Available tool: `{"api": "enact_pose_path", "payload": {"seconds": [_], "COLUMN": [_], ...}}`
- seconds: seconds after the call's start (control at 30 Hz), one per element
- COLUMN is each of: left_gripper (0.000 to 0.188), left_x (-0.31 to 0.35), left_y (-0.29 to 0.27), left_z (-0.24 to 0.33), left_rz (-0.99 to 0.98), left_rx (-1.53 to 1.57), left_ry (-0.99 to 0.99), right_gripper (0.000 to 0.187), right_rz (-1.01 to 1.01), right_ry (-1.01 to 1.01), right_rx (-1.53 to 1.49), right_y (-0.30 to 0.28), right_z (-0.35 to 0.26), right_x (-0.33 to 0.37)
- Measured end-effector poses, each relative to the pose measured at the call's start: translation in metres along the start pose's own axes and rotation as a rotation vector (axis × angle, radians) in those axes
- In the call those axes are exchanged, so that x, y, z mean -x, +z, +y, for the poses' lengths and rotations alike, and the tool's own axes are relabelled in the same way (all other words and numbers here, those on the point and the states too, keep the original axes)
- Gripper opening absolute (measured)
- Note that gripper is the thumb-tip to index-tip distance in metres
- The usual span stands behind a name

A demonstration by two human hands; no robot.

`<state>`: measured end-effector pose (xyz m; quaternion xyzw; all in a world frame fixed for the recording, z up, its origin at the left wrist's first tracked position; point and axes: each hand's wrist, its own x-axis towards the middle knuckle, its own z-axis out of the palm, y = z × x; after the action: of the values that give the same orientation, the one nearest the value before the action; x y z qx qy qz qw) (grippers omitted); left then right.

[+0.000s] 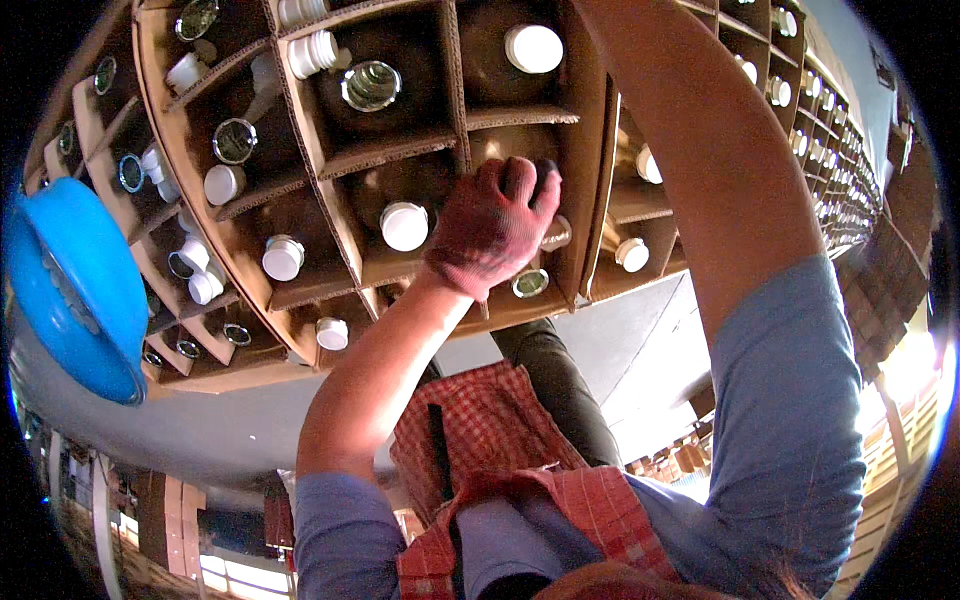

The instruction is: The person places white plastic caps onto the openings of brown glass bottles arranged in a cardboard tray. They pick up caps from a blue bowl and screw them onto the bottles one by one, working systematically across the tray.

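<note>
My left hand [500, 215], in a red knit glove with dark fingertips, reaches over a cardboard divider box [385, 155]. Its fingers are curled in; what they hold, if anything, is hidden. Just beside the fingers is a whitish round piece [557, 234], partly covered. Below the hand, an open glass rim [530, 283] shows in its compartment. A white cap [404, 226] is in the compartment to the left of the hand. Another white cap [534, 48] lies beyond it. My right arm [700, 130] stretches past the top edge, so my right hand is out of sight.
A blue plastic basin [95, 290] rests on the boxes at the left. More divider boxes with white caps and glass rims run along the right [815, 110] and far left. Cardboard walls stand between compartments. Grey floor [240, 430] shows below the boxes' near edge.
</note>
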<state>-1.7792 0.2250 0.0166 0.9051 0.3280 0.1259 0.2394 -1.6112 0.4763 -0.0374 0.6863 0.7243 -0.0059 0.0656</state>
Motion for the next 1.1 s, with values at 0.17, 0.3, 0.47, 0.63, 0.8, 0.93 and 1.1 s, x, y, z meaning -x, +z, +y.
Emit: {"api": "enact_pose_path", "payload": {"seconds": [0.17, 0.3, 0.47, 0.63, 0.8, 0.93, 1.1], "left_gripper": [0.031, 0.037, 0.05, 0.053, 0.063, 0.06, 0.052], "left_x": [-0.009, -0.005, -0.02, -0.03, -0.032, -0.004, 0.07], "left_y": [0.041, 0.064, 0.072, 0.063, 0.035, 0.0, -0.056], "left_z": [0.014, 0.03, 0.023, 0.019, 0.025, 0.017, -0.057], "left_rz": [-0.01, 0.072, -0.26, -0.317, -0.321, 0.005, 0.085], "left_rx": [-0.001, 0.014, -0.142, -0.183, -0.062, 0.276, 0.336], "left_ry": [-0.072, -0.206, -0.133, -0.188, -0.249, -0.221, -0.628], "right_gripper": [0.034, 0.037, 0.048, 0.028, 0.024, 0.03, 0.032], "right_rz": [-0.041, 0.086, 0.229, 0.218, -0.417, -0.339, -0.254], "right_ry": [-0.232, 0.023, -0.087, 0.208, 0.669, 1.021, 0.977], "right_rx": [0.25, -0.232, -0.676, -1.181, -0.97, -1.109, -0.668], "right_y": [-0.007, 0.0, -0.003, -0.063, -0.037, -0.012, -0.004], "right_z": [-0.005, 0.002, 0.015, 0.017, -0.021, -0.056, -0.078], "right_x": [0.007, 0.001, 0.017, 0.19, 0.39, 0.409, 0.391]}}
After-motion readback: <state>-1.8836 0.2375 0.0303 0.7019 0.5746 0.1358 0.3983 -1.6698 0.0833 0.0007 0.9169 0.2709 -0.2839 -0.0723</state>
